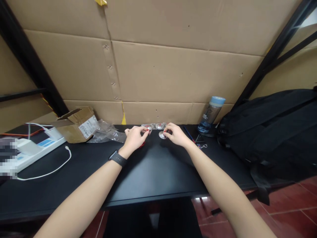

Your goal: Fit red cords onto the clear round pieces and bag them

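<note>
My right hand (174, 134) pinches a small, shiny, silver domed disc (162, 135) with a bit of red at its middle, held low over the black desk. To its left, my left hand (137, 138) is closed, thumb and forefinger together beside another silver disc; what they grip is too small to make out. Under the left hand shows some red cord (142, 144). Just beyond the hands, two more silver discs with red centres, a left one (148, 126) and a right one (159, 126), lie in clear plastic against the cardboard wall.
On the left stand an open cardboard box (74, 127), crumpled clear plastic (106, 132) and a white power strip (47, 145) with a white cable (56, 170). To the right are a blue-lidded water bottle (210, 115), pens (189, 134), a keyring (203, 145) and a black backpack (272, 132).
</note>
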The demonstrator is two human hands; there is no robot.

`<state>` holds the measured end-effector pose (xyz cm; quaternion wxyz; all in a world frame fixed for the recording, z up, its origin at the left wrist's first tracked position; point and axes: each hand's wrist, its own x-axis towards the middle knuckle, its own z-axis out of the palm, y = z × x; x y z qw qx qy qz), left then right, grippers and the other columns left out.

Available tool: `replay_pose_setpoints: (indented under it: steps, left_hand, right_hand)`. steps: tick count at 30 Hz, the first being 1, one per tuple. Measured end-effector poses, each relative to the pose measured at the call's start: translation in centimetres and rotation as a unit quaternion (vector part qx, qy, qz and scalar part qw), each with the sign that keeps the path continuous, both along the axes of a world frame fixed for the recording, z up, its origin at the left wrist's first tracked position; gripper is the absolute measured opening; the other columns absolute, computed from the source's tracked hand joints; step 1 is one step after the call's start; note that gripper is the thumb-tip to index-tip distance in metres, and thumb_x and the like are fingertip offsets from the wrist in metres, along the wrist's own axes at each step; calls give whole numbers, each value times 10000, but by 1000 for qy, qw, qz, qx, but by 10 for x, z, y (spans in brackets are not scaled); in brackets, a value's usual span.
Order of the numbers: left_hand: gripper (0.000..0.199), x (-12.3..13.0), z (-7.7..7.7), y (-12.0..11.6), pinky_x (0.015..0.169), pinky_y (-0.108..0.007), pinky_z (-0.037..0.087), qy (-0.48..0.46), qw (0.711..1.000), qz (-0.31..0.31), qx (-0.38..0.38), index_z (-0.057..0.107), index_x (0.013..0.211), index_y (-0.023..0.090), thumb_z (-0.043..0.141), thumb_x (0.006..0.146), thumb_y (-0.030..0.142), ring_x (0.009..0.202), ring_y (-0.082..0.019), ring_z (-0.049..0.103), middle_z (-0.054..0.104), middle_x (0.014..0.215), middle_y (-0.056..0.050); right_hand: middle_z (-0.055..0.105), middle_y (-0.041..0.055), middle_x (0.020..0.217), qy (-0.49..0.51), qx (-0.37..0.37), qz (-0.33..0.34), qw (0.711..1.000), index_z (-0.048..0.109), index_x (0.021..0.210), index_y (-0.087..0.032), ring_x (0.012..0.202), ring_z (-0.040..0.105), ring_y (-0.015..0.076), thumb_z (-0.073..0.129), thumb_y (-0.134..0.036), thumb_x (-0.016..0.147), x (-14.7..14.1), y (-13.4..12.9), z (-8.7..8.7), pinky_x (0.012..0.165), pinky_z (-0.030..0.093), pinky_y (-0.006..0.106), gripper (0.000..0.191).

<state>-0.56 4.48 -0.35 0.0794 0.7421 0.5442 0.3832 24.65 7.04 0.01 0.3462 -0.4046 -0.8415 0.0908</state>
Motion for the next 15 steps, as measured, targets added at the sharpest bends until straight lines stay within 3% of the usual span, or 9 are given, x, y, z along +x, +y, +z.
replay_pose_setpoints:
  steps: [4,8,11,15]
  left_hand:
    - [223,-3,-6,10,948,-419,441,-144,986,-26,-82,754,873,238,653,842,435,973,-279,717,801,921,-52]
    - [270,6,-8,9,932,-364,513,-297,934,-149,-130,739,871,176,718,791,432,967,-261,730,793,980,-89]
    - [263,13,-5,3,945,-356,525,-337,907,-200,-154,734,860,161,743,775,410,941,-246,736,791,961,-91]
    - [249,15,-5,1,936,-365,538,-335,905,-204,-166,735,841,158,748,775,397,917,-246,743,791,920,-92]
  right_hand:
    - [646,43,919,92,-13,17,996,699,861,-177,752,587,140,671,-258,886,-12,-6,4,685,456,264,90]
    - [664,50,928,165,-21,31,986,694,907,-188,769,625,149,648,-327,916,-28,-15,1,646,477,254,147]
    - [663,61,990,189,-35,47,980,689,914,-196,797,655,156,656,-356,910,-36,-19,-4,651,516,258,163]
    - [672,79,1094,233,-95,80,965,677,946,-195,849,704,174,668,-388,895,-39,-19,-8,725,594,294,200]
